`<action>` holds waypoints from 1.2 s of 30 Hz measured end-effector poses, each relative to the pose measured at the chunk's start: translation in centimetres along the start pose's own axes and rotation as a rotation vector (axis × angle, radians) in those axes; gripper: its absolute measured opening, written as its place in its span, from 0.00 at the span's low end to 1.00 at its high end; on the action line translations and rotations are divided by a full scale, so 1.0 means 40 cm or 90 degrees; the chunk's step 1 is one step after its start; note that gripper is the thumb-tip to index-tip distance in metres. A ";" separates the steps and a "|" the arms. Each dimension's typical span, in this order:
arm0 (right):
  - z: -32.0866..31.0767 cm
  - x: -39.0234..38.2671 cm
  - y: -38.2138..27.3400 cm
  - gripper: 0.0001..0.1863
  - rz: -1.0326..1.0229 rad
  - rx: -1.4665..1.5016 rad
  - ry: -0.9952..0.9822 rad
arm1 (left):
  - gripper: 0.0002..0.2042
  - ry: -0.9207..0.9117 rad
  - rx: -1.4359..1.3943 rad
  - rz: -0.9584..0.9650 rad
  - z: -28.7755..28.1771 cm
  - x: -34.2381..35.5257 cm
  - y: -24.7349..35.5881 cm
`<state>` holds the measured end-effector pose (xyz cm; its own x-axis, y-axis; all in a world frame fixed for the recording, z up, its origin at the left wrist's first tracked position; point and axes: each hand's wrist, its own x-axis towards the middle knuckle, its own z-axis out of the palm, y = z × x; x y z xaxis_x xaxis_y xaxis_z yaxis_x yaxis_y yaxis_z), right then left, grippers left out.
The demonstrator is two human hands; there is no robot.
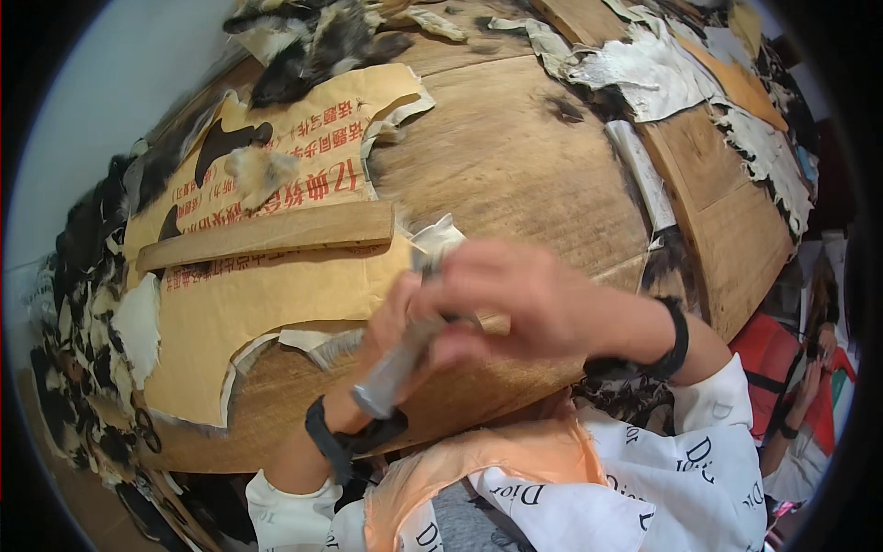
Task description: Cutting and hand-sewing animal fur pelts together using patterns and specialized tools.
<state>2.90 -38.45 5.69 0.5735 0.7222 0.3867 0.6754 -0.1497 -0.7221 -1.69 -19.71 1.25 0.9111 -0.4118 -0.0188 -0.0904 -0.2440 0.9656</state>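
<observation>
My left hand (394, 317) is closed round a grey, tube-like tool (382, 385), whose blunt end slants down over the wrist. Its other end is hidden between my hands. My right hand (515, 290) meets the left from the right, fingers bent and pinched together, smeared by motion; what it pinches is hidden. Just beyond the fingertips shows a pale scrap (440, 237). To the left, a tan paper pattern (267, 304) with red print lies over a pale hide whose edges stick out. A wooden batten (276, 236) rests across the paper.
The wooden worktable (497, 147) bears dark fur pieces (317, 46) at the far left and white hides (644, 74) at the far right. A pale roll (641, 175) lies beside a raised board (717, 212). Scissors (147, 431) are near the left edge. Another person's hands (809, 377) show at right.
</observation>
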 end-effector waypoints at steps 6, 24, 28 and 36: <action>-0.030 0.058 0.184 0.06 0.146 -0.020 -0.067 | 0.18 0.129 0.094 -0.009 0.003 0.026 -0.013; 0.055 0.075 0.297 0.05 -0.024 -0.058 -0.079 | 0.25 0.191 0.043 -0.113 0.043 0.030 -0.035; 0.067 0.075 0.300 0.06 -0.053 -0.031 -0.036 | 0.22 0.206 0.054 -0.099 0.041 0.031 -0.046; 0.057 0.065 0.300 0.07 -0.058 0.025 -0.045 | 0.23 0.294 0.081 -0.105 0.046 0.038 -0.061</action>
<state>11.45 -36.86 -3.29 0.4751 0.7778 0.4115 0.7039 -0.0554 -0.7081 -0.82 -21.37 -1.60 0.9975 0.0664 -0.0243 0.0484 -0.3897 0.9197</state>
